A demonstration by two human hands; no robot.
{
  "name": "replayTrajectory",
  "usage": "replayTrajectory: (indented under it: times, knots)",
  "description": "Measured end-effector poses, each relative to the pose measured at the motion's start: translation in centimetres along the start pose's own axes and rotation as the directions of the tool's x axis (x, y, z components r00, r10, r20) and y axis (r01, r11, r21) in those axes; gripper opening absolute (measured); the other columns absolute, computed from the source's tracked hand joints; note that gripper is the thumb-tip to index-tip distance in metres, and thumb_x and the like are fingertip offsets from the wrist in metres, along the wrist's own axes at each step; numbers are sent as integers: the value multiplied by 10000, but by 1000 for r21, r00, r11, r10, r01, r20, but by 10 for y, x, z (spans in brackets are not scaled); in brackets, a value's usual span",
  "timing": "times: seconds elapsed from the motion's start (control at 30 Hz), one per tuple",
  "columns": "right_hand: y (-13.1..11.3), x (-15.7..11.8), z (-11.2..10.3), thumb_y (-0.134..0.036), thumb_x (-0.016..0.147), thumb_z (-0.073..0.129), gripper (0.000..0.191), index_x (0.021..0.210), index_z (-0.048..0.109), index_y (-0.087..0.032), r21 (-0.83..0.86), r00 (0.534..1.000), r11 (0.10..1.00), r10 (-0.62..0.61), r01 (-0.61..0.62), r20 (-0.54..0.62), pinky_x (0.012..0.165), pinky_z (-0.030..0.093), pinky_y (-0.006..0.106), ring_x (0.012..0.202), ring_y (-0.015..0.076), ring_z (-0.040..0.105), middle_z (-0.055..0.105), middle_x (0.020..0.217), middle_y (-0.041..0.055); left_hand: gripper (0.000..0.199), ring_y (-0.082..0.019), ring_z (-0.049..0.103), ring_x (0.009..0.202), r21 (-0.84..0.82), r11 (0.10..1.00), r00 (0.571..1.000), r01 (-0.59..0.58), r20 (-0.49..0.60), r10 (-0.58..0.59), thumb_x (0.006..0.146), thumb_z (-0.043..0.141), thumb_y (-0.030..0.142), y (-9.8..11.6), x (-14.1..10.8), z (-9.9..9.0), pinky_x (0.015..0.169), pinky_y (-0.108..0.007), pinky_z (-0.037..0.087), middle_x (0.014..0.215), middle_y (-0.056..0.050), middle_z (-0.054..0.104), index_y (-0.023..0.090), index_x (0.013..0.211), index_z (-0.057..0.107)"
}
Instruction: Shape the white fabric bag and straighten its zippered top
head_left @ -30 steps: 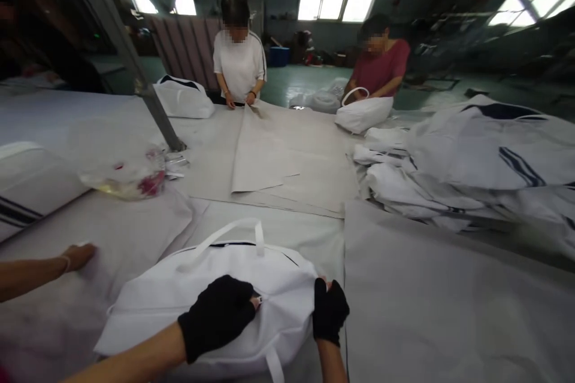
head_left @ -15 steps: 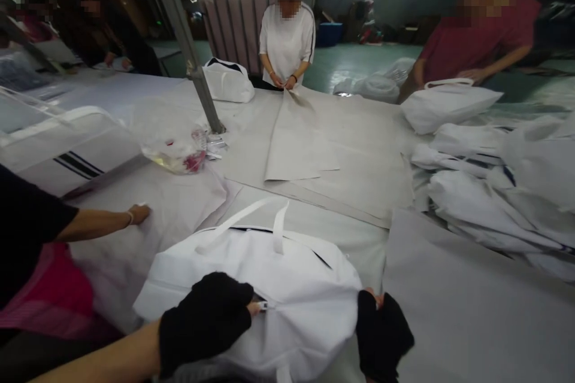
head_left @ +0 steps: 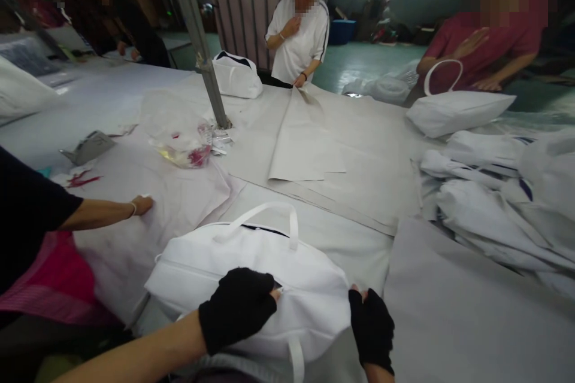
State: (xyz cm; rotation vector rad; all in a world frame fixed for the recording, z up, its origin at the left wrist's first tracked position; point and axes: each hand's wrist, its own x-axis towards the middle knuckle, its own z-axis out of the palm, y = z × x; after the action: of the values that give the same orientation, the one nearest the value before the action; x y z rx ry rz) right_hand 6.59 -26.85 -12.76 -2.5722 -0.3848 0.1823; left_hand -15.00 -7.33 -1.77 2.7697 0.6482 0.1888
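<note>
A white bag (head_left: 202, 269) with two strap handles and a zip along its top lies in front of me on the table. My left hand (head_left: 240, 308), in a black fingerless glove, is closed in a pinch at the zip, where a small zipper pull (head_left: 281, 291) shows by the fingertips. A short dark gap of open zip is visible beside it. At the bag's right end, my right hand (head_left: 372, 329), gloved the same way, has its fingers closed on the fabric edge. One handle stands up at the far side; the other hangs toward me.
A co-worker's hand (head_left: 142, 204) rests on pale sheeting at left. Flat sheets (head_left: 359, 143) cover the table's middle, near a metal post (head_left: 206, 72) and a clear plastic bag (head_left: 179, 137). White bags (head_left: 485, 203) are piled at right. Other people stand across the table.
My left hand has moved right along the zip with the pull, and the dark gap near it looks shorter. At far left, a striped white bag has moved away, uncovering a grey object.
</note>
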Motion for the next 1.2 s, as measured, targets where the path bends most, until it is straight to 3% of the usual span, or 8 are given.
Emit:
replayTrajectory:
  times: [0.13,0.3,0.37,0.47,0.57,0.77,0.97,1.2]
  knots:
    - [-58,-34,-33,-664,824,474,540,1102,549,-207,-50,914,924,-383,380,-131,625,512,311,701,185,624,655,954,60,264,-183,598,590,-70,997,999,44,29,-42,855,495,304,9,6,-2,558,-286,338,546,9,566,209,611,532]
    - [-113,-90,-23,-393,967,342,370,1061,627,-176,-180,445,476,-875,861,-190,614,553,302,775,218,691,718,905,95,250,-170,609,595,-204,977,998,58,17,-56,894,459,304,18,-8,1,562,-274,372,606,0,613,208,707,594]
    - [-118,-95,-15,-347,973,332,374,947,666,-181,-103,525,539,-840,836,-136,534,533,272,658,195,680,718,801,73,245,-155,620,633,-304,952,1000,27,7,-26,920,435,311,12,-14,-8,590,-264,411,666,12,635,218,764,601]
    - [-110,-90,-10,-469,914,468,359,878,694,-192,201,811,807,-579,556,82,556,547,255,633,181,669,715,762,47,182,-137,641,850,-388,921,981,43,-156,-112,931,446,315,-31,-26,-33,780,-242,475,890,12,679,233,937,609]
    - [-91,-82,-11,-584,832,527,434,887,713,-196,292,903,910,-364,293,229,575,550,278,633,200,661,715,746,59,367,-223,526,1197,-243,924,854,294,-367,-368,909,480,407,-105,-48,-51,1044,-340,388,1234,-82,600,193,1198,549]
    - [-91,-81,-21,-558,856,473,433,932,719,-209,-101,813,811,-556,576,172,688,562,358,796,256,687,726,869,99,658,-298,543,1192,-466,566,713,680,243,-657,877,343,671,-206,-90,-20,1036,-442,394,1285,-88,580,238,1368,415]
    - [-155,-120,2,-352,972,299,480,893,720,-137,-205,588,567,-807,798,55,611,568,334,681,222,680,704,750,100,605,-251,578,1106,-661,446,733,603,239,-637,849,377,700,-217,-98,-5,1002,-373,422,1179,-40,628,236,1213,516]
    - [-138,-113,0,-470,943,408,455,906,728,-148,-174,764,745,-616,644,191,689,578,320,757,220,695,726,805,88,534,-252,553,1145,-653,488,739,580,169,-652,854,410,657,-210,-95,-11,1036,-371,385,1186,-30,621,237,1149,559]
